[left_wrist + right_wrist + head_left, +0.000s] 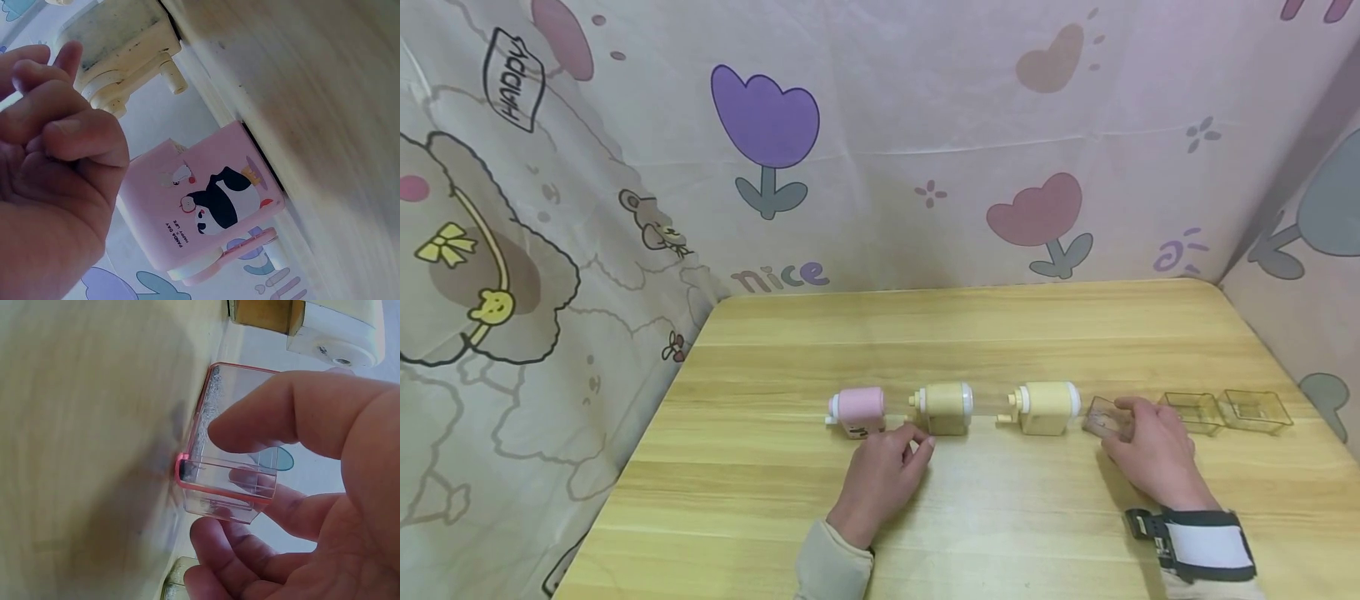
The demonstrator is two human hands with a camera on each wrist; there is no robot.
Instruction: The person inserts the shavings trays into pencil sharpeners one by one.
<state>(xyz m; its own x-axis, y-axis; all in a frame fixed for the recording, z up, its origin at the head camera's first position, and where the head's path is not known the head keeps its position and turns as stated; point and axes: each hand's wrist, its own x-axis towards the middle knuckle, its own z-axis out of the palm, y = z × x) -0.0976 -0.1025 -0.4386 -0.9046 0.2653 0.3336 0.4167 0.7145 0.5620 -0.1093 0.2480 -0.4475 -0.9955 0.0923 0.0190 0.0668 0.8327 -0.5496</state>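
Note:
My right hand holds a clear shavings drawer between thumb and fingers. In the right wrist view this drawer has a pink-tinted rim and dark grey dust along its inside. Loosely curled and holding nothing, my left hand rests on the table just in front of a pink crank pencil sharpener. A panda picture shows on that sharpener in the left wrist view. To its right stand a yellow sharpener with a grey-smudged underside part and a second yellow sharpener.
Two yellow see-through drawers sit side by side right of my right hand. The wooden table meets a printed cloth at its back and sides.

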